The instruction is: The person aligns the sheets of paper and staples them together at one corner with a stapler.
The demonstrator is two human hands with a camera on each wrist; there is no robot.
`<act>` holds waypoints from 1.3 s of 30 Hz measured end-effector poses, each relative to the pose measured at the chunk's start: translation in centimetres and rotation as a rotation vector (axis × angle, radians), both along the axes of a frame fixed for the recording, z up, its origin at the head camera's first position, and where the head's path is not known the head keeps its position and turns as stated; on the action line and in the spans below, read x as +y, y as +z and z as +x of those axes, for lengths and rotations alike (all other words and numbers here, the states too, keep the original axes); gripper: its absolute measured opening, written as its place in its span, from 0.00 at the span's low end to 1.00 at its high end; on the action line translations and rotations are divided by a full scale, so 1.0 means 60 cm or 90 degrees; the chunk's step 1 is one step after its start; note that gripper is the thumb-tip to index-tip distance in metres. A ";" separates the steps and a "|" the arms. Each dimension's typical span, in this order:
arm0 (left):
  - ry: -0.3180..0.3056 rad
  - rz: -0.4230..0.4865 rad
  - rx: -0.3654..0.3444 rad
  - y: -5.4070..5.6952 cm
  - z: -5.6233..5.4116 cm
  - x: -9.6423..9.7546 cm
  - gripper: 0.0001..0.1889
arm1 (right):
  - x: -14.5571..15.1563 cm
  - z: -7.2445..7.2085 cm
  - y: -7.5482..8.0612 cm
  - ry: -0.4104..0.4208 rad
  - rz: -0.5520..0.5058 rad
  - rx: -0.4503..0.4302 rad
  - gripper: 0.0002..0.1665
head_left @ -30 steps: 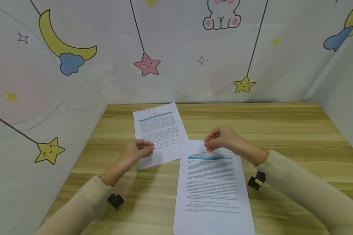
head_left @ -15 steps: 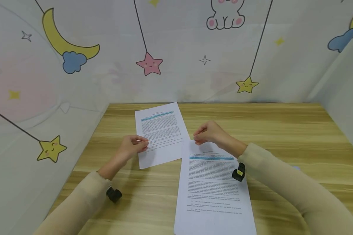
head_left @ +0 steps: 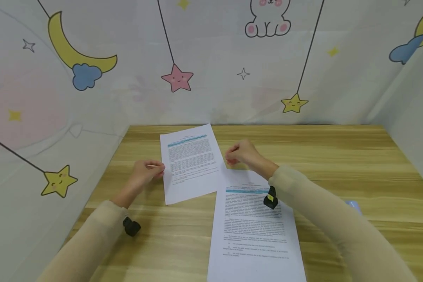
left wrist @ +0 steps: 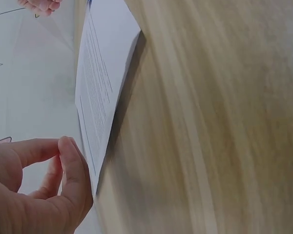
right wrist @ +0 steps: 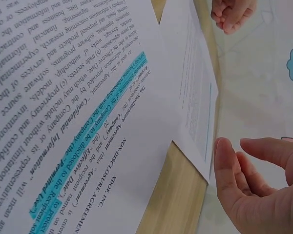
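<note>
Two white printed sheets with blue-highlighted lines lie on the table. The far sheet (head_left: pixel 194 184) is angled at the back, and a corner of the near sheet (head_left: pixel 253 266) meets its lower right. My left hand (head_left: pixel 144 172) hovers at the far sheet's left edge; in the left wrist view the thumb and index tips of that left hand (left wrist: pixel 44 190) touch, with nothing seen between them. Above the near sheet's top edge is my right hand (head_left: pixel 244 152). In the right wrist view this right hand (right wrist: pixel 263 190) has thumb and index apart, holding nothing.
The wood-grain table (head_left: pixel 338 156) ends at a white curtain (head_left: pixel 215 102) printed with stars, a moon and a bear. A light blue object (head_left: pixel 354 205) is partly hidden behind my right sleeve. Black wrist cameras hang beneath both cuffs.
My left hand has drawn left from over the far sheet to its edge. My right hand has moved left and away from me, off the near sheet's top. Both sheets stay put.
</note>
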State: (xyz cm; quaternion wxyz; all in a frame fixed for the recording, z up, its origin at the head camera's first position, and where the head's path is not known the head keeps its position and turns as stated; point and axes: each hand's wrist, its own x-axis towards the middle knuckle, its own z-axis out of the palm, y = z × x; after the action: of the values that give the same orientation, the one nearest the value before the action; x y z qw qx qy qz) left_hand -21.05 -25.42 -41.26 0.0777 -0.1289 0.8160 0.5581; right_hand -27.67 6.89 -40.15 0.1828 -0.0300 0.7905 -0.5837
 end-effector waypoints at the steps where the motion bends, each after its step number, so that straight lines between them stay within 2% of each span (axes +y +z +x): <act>1: 0.005 -0.003 -0.002 -0.001 -0.002 -0.003 0.17 | -0.003 -0.004 -0.002 -0.005 -0.002 0.001 0.07; 6: 0.017 -0.009 -0.009 -0.002 -0.011 -0.012 0.17 | -0.011 -0.017 -0.008 -0.016 0.007 -0.002 0.07; 12: 0.028 -0.026 -0.008 -0.006 -0.022 -0.020 0.17 | -0.016 -0.034 -0.015 -0.034 0.035 0.021 0.06; 19: 0.058 -0.055 -0.018 -0.012 -0.034 -0.031 0.17 | -0.030 -0.053 -0.025 -0.061 0.016 0.028 0.07; 26: 0.092 -0.068 -0.033 -0.022 -0.052 -0.038 0.15 | -0.047 -0.072 -0.033 -0.083 0.073 0.055 0.07; 33: 0.094 -0.097 -0.026 -0.033 -0.069 -0.044 0.15 | -0.061 -0.088 -0.036 -0.099 0.082 0.066 0.08; 39: 0.094 -0.104 -0.014 -0.035 -0.073 -0.047 0.16 | -0.070 -0.099 -0.037 -0.124 0.106 0.058 0.06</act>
State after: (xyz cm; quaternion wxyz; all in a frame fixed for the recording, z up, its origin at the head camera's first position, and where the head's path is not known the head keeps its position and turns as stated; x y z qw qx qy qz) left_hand -25.44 -28.23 -43.38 0.0350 -0.2006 0.8461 0.4925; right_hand -33.61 2.69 -42.39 0.0915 0.0356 0.8428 -0.5293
